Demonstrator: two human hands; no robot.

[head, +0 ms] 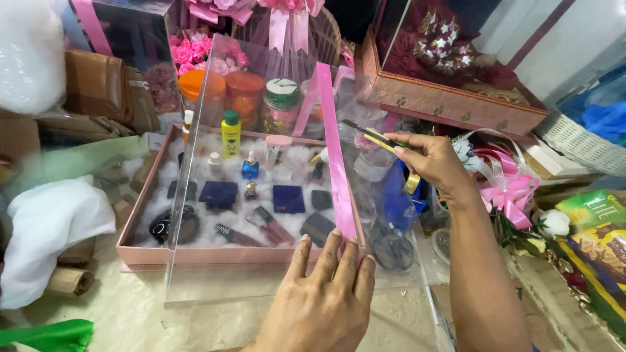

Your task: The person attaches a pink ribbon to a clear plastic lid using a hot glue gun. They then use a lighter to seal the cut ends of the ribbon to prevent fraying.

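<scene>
- Left hand lies flat with fingers spread, pressing the lower end of the pink ribbon onto the clear plastic lid
- Right hand, at three o'clock from the lid, pinches a yellow-and-black utility knife, blade pointing toward ten o'clock
- The lid leans tilted over the pink tray of cosmetics
- Scissors lie just beside the left hand, at two o'clock

- Floor — covered in pale patterned sheeting, bare just left of the left hand fingers.
- Pink tray sits on it, just beyond those fingertips.
- White cloth and green cloth lie far left of them.
- Scissors lie just right of them — below the right hand.
</scene>
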